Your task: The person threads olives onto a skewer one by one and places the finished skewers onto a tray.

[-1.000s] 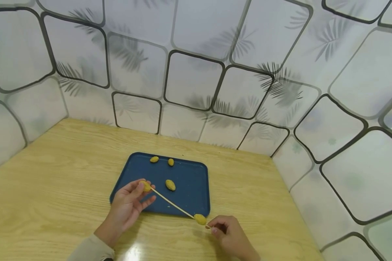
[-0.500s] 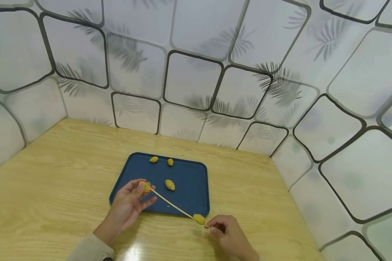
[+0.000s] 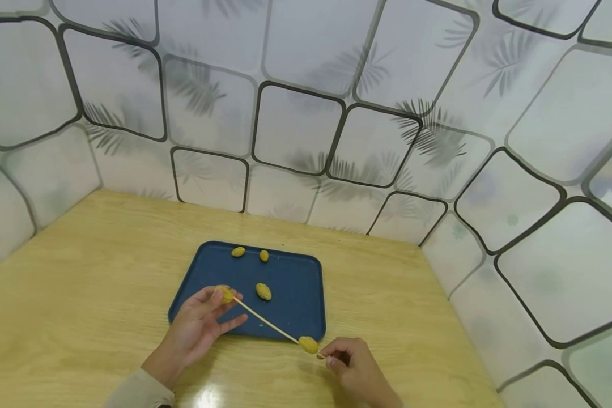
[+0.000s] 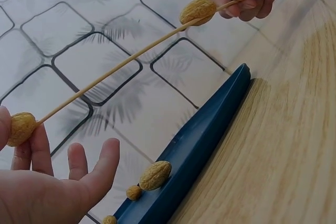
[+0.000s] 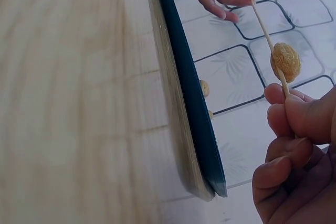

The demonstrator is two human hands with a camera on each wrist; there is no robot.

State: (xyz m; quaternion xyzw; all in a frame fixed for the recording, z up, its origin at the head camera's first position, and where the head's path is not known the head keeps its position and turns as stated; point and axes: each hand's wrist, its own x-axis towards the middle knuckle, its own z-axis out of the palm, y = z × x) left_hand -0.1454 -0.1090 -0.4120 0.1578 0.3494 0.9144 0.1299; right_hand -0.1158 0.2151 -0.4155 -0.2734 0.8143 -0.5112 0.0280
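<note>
A thin wooden skewer (image 3: 265, 321) slants between my two hands over the tray's near edge. My left hand (image 3: 196, 326) pinches a wrinkled yellow dried fruit (image 4: 21, 128) between thumb and fingers, its other fingers spread. One end of the skewer meets that fruit; how deep it goes in is hidden. Another yellow fruit (image 4: 198, 12) is threaded near the opposite end. Just past it, my right hand (image 3: 358, 368) pinches the skewer's short end between thumb and index finger, the other fingers curled. The right wrist view shows this threaded fruit (image 5: 286, 62) close to my fingertips.
Below the hands, a dark blue tray (image 3: 298, 289) lies on the light wooden table (image 3: 81, 272). On it are a larger yellow fruit (image 3: 263, 291) and two smaller ones (image 3: 238, 251) by the far rim. Patterned walls (image 3: 296, 136) border the table behind and at both sides.
The hands, skewer and fruits keep nearly the same pose. The whole head view shifts very slightly, and my left little finger stretches a bit farther out.
</note>
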